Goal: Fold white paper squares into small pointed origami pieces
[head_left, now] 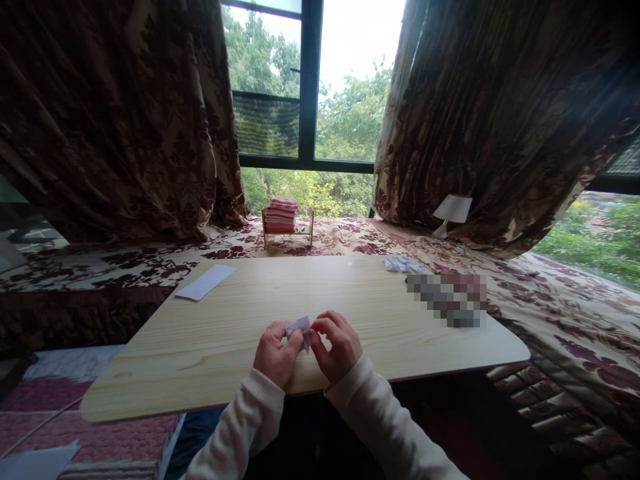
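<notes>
A small folded piece of pale paper [300, 328] is pinched between both my hands above the near edge of a light wooden table [240, 313]. My left hand [276, 352] grips it from the left with fingers curled. My right hand [338, 344] holds its right side, fingers bent and closed on it. Both arms wear cream sleeves.
A white paper strip [206, 282] lies at the table's far left. Crumpled white paper [403, 264] sits at the far right beside a blurred patch. Beyond are a small wooden rack with striped cloth [283, 219], a small white lamp [451, 212], floral curtains and a window.
</notes>
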The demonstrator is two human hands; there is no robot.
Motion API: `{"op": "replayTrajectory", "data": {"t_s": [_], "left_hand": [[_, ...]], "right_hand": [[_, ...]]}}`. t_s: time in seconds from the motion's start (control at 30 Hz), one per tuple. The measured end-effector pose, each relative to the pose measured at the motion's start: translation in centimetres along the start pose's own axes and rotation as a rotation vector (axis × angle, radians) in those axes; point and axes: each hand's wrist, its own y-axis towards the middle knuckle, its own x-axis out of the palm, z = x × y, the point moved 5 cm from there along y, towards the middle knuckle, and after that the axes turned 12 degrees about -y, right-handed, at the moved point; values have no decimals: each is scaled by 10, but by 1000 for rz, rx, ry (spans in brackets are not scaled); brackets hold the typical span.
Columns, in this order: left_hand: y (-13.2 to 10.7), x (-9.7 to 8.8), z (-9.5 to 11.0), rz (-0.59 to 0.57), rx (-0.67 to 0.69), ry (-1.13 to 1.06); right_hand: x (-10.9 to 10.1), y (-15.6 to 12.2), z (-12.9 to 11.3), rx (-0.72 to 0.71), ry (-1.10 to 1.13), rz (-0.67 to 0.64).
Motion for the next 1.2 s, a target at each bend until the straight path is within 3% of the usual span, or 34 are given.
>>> {"op": "replayTrajectory", "data": {"t_s": [0.6,0.87,1.2], "left_hand": [[0,3,-3,-8,56,51],[0,0,-4,15,52,30],[1,0,-2,42,12,7]], "right_hand": [[4,-1,4,64,29,-41],[9,6,20,276,299,-123],[16,2,20,205,364,-124]]}}
